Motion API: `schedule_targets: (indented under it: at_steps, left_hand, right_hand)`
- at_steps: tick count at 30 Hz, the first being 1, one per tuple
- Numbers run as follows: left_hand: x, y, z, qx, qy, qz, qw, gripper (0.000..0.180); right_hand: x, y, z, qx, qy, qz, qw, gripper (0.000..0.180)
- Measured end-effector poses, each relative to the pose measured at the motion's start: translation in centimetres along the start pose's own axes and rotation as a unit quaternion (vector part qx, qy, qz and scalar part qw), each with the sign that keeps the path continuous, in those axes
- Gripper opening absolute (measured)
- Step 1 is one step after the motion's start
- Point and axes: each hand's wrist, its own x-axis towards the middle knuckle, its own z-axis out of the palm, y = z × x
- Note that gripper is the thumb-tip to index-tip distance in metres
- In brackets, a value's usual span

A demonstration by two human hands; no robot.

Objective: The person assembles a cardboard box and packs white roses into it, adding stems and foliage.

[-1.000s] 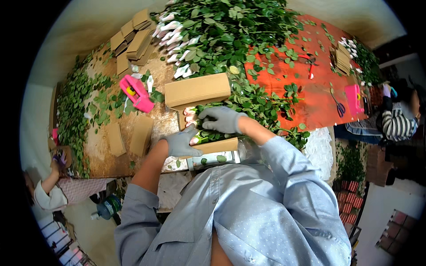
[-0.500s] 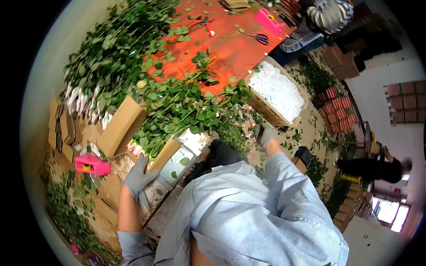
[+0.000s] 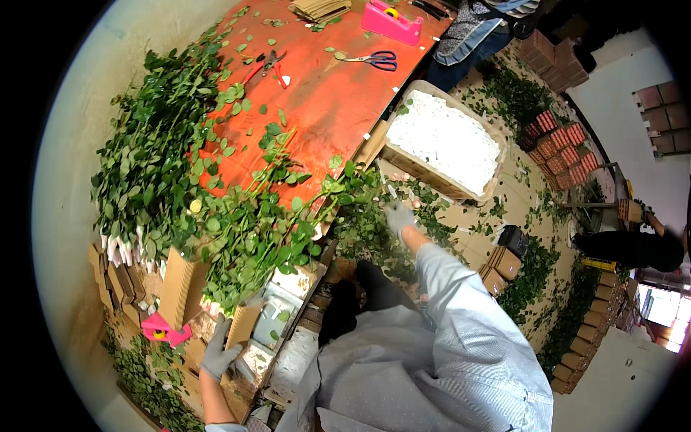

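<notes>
Hands [image 3: 219,355] [image 3: 398,219], flowers [image 3: 236,275] between cardboard [image 3: 244,325], bin [image 3: 430,174] of white pieces [image 3: 443,142]

Left hand [image 3: 218,355], grey-gloved, was right at the cardboard [image 3: 244,324], next to the rose heads [image 3: 211,306], leafy stems [image 3: 252,248] running up over the red tabletop [image 3: 324,93]. Right hand [image 3: 398,218], also gloved, looked kinda blurry, way out over the leaf-strewn floor [image 3: 461,248] near a bin [image 3: 425,175] of white bits [image 3: 443,140]. Scissors [image 3: 383,60], pruners [image 3: 271,65] and a pink dispenser [image 3: 394,24] sat further up the tabletop.
</notes>
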Motion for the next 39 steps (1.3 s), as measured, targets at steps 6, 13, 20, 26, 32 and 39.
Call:
schedule_targets:
  at_steps: [6, 13, 20, 26, 32, 39]
  left_hand:
    - [0.4, 3.2, 0.6, 0.009, -0.006, -0.025, 1.0, 0.098]
    - [-0.9, 1.0, -0.1, 0.053, -0.005, -0.128, 0.99, 0.103]
    - [-0.9, 1.3, 0.3, 0.011, 0.008, -0.12, 0.993, 0.096]
    - [0.0, 3.9, 0.7, 0.008, 0.016, -0.084, 0.996, 0.088]
    - [-1.0, 2.1, 0.5, -0.027, 0.016, -0.103, 0.994, 0.092]
    - [-0.8, 2.8, 1.2, 0.022, 0.006, -0.066, 0.998, 0.098]
  right_hand:
    - [11.1, -5.7, -4.2, -0.213, 0.078, -0.186, 0.956, 0.038]
    - [16.2, -12.5, -1.0, -0.586, -0.066, -0.401, 0.701, 0.032]
    - [16.7, -11.0, -1.2, -0.576, -0.071, -0.478, 0.659, 0.021]
    - [17.3, -11.0, -1.3, -0.612, -0.046, -0.49, 0.62, 0.021]
    - [16.5, -10.2, -0.5, -0.596, -0.026, -0.509, 0.62, 0.021]
    - [9.4, -7.3, -5.3, -0.657, -0.031, -0.567, 0.496, 0.018]
